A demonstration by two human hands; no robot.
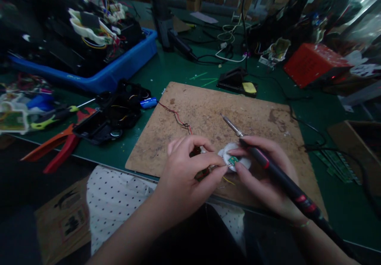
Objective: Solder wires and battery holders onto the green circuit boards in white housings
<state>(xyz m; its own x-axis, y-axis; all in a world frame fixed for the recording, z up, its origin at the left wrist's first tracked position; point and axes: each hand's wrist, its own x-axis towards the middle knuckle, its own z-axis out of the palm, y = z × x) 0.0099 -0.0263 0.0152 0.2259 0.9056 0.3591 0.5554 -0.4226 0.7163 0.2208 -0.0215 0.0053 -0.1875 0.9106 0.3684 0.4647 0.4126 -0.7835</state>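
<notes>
Soldering iron (278,173), black, red-banded

The green bench (178,71) carries a board (205,108), blue bin (131,63), red box (312,64).

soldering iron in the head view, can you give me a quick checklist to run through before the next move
1. Black-and-red soldering iron held in the right hand: ok.
2. Its slim metal tip pointing away from both hands: ok.
3. Tip hot: cannot tell.
4. Small green circuit board in the round white part, within the hands' reach: ok.
5. Left hand gripping securely: cannot tell, fingertip detail too small.
6. Thin red and black wires clear of the tip: ok.
</notes>
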